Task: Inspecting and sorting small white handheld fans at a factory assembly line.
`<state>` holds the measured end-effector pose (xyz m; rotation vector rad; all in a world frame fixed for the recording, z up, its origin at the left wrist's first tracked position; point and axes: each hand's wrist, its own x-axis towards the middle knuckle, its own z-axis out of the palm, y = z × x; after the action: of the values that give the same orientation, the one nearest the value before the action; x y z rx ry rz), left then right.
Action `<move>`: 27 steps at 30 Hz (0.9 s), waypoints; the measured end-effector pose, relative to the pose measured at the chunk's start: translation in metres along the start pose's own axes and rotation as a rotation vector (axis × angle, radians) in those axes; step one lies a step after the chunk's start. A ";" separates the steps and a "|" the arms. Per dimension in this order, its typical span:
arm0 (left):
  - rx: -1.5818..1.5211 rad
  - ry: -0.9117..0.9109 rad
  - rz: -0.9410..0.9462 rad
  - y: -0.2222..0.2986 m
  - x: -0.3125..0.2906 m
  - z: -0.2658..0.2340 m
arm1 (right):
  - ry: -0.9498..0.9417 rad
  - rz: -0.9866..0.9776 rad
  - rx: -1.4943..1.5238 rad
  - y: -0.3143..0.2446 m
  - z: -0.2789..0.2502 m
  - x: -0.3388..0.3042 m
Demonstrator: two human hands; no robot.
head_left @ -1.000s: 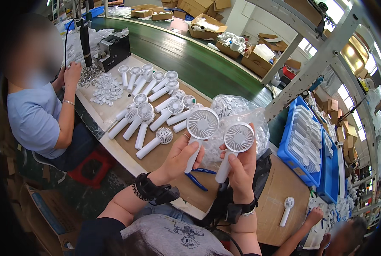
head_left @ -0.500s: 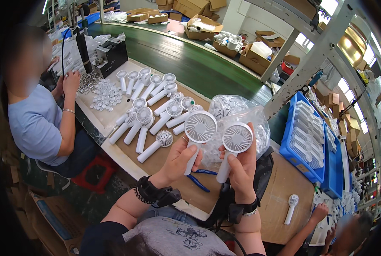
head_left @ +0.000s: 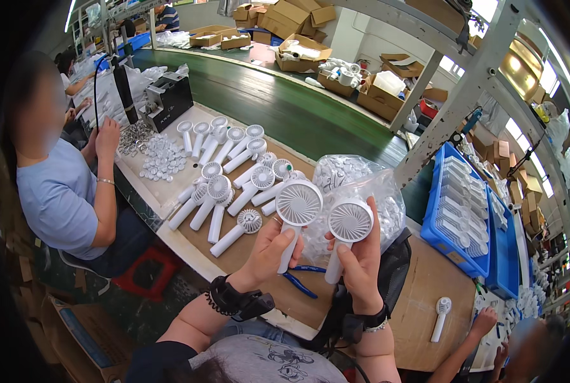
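Note:
A white handheld fan (head_left: 299,203) stands upright in my left hand (head_left: 269,251), its round slatted head above the fingers. My right hand (head_left: 360,265) is closed around a second white piece, a handheld fan shell (head_left: 350,221) with a slatted round front, tilted slightly. The two heads are side by side, a small gap between them. Below them on the table lie blue-handled pliers (head_left: 301,285), partly hidden behind the handles. Several more white handheld fans (head_left: 241,231) lie in a cluster beyond my left hand. A clear plastic bag of small white parts (head_left: 355,167) sits behind my right hand.
At the right stands a blue crate (head_left: 454,210) of white fan shells. One fan (head_left: 441,318) lies on the right table, near a co-worker's hand (head_left: 484,321). Another person (head_left: 61,198) sits at left by small clear discs (head_left: 162,156). A green conveyor belt (head_left: 253,89) runs behind.
Both hands keep their fans, which now appear slightly lower in view. The surroundings have shifted a little with my head. The person at left stays at work.

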<state>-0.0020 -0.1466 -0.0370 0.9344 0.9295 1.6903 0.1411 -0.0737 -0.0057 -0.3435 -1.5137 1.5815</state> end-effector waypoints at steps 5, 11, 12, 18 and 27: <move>-0.094 -0.023 -0.001 0.000 0.000 0.000 | -0.004 -0.003 -0.010 -0.001 0.000 0.000; -0.082 -0.015 -0.015 0.001 0.001 -0.001 | -0.011 -0.004 -0.011 0.001 0.000 0.001; -0.083 -0.009 -0.017 0.001 0.001 -0.001 | -0.012 -0.004 -0.012 0.001 0.000 0.001; -0.083 -0.021 0.000 0.002 0.001 -0.001 | -0.004 0.008 0.004 0.001 0.000 0.000; -0.066 -0.039 -0.022 0.004 0.004 -0.005 | -0.002 0.009 0.003 0.002 -0.002 0.001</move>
<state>-0.0091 -0.1444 -0.0351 0.9068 0.8502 1.6689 0.1409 -0.0713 -0.0073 -0.3478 -1.5128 1.5912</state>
